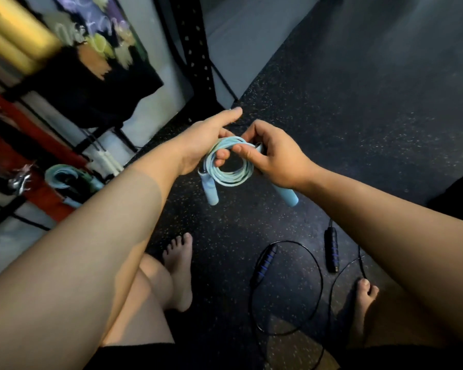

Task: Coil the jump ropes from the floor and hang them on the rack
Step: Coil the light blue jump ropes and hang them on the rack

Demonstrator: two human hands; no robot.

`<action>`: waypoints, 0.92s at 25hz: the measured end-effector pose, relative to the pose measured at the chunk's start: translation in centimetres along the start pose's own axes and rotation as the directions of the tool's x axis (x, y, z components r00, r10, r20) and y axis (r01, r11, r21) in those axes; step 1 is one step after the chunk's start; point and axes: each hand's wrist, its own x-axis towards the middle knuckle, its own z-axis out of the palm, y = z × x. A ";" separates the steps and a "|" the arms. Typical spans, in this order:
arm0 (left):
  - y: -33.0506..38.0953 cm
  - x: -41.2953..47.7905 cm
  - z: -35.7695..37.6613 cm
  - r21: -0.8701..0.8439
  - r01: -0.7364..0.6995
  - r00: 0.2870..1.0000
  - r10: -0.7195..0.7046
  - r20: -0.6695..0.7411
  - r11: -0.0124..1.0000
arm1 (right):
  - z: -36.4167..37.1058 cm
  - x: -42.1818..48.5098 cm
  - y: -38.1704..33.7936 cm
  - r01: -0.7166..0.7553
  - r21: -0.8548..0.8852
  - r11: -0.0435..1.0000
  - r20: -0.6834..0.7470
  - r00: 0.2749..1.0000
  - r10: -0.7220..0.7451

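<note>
Pale-blue jump rope (226,170), wound into a small coil, sits in the air above the speckled rubber floor (358,124), gripped by both hands. The left hand (198,145) hooks curled fingers through the coil with its forefinger straight. The right hand (277,160) pinches the strands and clasps one handle (288,194). A black jump rope (262,263) lies loose on the floor between the bare feet.

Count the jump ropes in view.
4: pale blue coil in the left hand and right hand; black rope on the floor; hung blue coil and white-handled rope on the blurred rack, which may hide more.
</note>
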 end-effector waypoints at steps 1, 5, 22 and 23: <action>-0.5 -1.4 -1.4 -0.062 -0.038 0.999 0.040 0.024 0.997 | 1.1 0.3 -0.7 0.025 0.021 0.999 -0.021 0.999 -0.025; -2.8 -8.3 -7.5 -0.174 -0.179 0.983 0.181 -0.003 0.968 | 6.4 2.2 -4.7 0.096 0.175 0.980 -0.004 0.995 -0.097; -24.6 -15.3 -23.4 0.008 -0.211 0.611 0.138 -0.779 0.977 | 34.4 10.8 -7.8 -0.270 0.308 0.912 0.416 0.901 0.126; -25.6 -14.5 -24.1 -0.015 -0.214 0.589 0.116 -0.800 0.977 | 35.5 11.5 -7.1 -0.272 0.282 0.920 0.423 0.896 0.135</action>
